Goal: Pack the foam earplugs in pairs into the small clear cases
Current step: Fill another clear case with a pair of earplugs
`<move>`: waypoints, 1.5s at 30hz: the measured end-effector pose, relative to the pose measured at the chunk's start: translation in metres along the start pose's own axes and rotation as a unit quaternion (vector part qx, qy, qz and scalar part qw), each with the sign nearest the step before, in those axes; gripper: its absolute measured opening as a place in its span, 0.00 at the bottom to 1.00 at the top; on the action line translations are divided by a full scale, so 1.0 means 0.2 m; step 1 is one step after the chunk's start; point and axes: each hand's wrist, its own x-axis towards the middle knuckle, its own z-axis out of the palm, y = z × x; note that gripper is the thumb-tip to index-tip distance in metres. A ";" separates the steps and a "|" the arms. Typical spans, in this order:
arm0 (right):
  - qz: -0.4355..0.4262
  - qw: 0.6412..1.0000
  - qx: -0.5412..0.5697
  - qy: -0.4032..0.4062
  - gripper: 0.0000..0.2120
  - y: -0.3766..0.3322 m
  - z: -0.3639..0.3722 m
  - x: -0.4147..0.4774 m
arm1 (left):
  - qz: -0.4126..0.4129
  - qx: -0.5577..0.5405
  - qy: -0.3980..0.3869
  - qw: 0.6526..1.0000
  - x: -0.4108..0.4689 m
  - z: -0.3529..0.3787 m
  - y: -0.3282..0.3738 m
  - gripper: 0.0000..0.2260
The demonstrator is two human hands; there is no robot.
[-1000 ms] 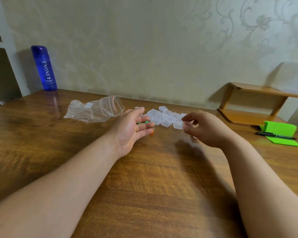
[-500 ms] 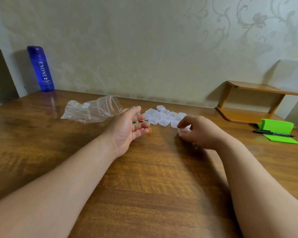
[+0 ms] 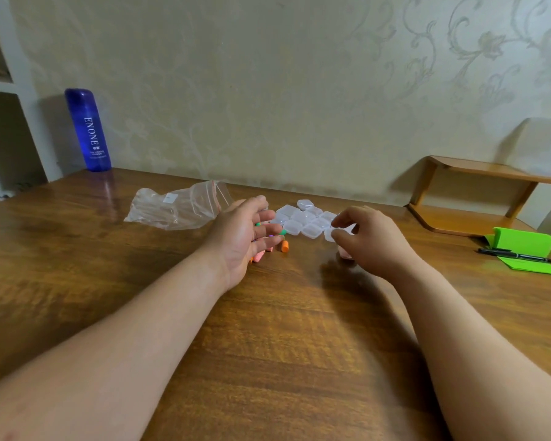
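The right hand (image 3: 372, 240) pinches one clear case (image 3: 331, 234) between thumb and fingers (image 3: 342, 219), at the near right end of the cluster of cases (image 3: 303, 218) on the counter (image 3: 299, 329). The left hand (image 3: 242, 237) is half open, palm turned inward, fingers loosely curled over coloured earplugs (image 3: 283, 246); whether it grips any I cannot tell, since the palm hides most of them. An empty bag (image 3: 178, 208) lies just beyond.
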 end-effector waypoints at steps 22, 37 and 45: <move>0.019 0.996 -0.026 0.085 0.13 -0.28 0.29 0.29 | 0.147 0.140 -0.017 0.979 0.12 -0.04 0.03 0.10; -0.008 0.968 0.236 0.080 0.18 -0.38 0.13 -0.10 | 0.059 0.104 -0.052 0.991 -0.04 0.18 -0.03 0.06; -0.039 0.950 0.308 0.028 0.18 -0.36 0.21 -0.30 | 0.029 0.091 -0.084 0.992 -0.15 0.01 -0.11 0.05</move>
